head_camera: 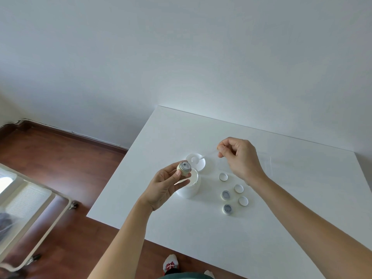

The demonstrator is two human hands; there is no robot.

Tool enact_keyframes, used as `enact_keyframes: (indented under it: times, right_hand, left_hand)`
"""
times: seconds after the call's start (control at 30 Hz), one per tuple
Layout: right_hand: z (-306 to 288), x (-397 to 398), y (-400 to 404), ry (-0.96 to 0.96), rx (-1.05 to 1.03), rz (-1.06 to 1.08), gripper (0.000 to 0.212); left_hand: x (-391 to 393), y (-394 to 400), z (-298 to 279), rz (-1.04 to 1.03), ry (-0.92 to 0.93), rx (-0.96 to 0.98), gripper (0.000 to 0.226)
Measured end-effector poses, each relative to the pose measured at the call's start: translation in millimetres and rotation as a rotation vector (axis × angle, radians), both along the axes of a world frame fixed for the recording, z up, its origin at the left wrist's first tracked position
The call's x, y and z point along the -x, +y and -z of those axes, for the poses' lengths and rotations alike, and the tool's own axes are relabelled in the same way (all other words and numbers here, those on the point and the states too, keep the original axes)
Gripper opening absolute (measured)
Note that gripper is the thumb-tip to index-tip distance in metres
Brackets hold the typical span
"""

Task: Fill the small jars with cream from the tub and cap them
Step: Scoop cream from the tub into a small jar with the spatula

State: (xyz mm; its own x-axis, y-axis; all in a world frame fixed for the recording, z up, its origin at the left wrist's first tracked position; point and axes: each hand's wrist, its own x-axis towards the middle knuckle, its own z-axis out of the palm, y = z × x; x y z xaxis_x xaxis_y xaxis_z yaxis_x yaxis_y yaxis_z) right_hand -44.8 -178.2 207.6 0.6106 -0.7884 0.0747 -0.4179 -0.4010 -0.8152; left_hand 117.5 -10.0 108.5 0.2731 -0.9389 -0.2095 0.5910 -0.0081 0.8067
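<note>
My left hand (164, 186) holds a small open jar (184, 168) tilted, just above the open white cream tub (190, 187). My right hand (239, 158) pinches a thin clear spatula (207, 155) whose tip rests over the tub's lid (196, 162), which lies upside down behind the tub. Two more small open jars (225, 195) (227, 209) stand on the white table (261, 228) to the right of the tub. Three small white caps (223, 176) (238, 188) (243, 200) lie beside them.
The table's left edge drops to a wooden floor (60, 158). A white wheeled cart (40, 208) stands at the lower left. A clear plastic sheet or bag (263, 164) lies behind my right hand. A white wall runs behind the table.
</note>
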Motion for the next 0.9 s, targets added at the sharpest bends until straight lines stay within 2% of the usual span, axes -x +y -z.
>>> enact_keyframes:
  times: [0.17,0.5,0.7,0.9]
  right_hand:
    - [5.8,-1.3,7.7,-0.076,0.005,0.033,0.016]
    - [16.3,3.5,26.8,-0.189,-0.011,-0.067,0.010]
    - [20.9,8.2,28.7,-0.159,0.194,-0.124,0.007]
    - [18.3,8.6,25.3,-0.138,0.436,-0.185,0.010]
  left_hand:
    - [-0.3,-1.4,0.3,-0.030,0.018,0.026,0.034]
    - [0.4,-2.9,-0.3,-0.064,0.079,0.073,0.033]
    - [1.1,-3.7,-4.3,-0.069,0.082,0.074,0.036]
    - [-0.3,-3.0,-2.7,-0.090,0.088,0.076,0.031]
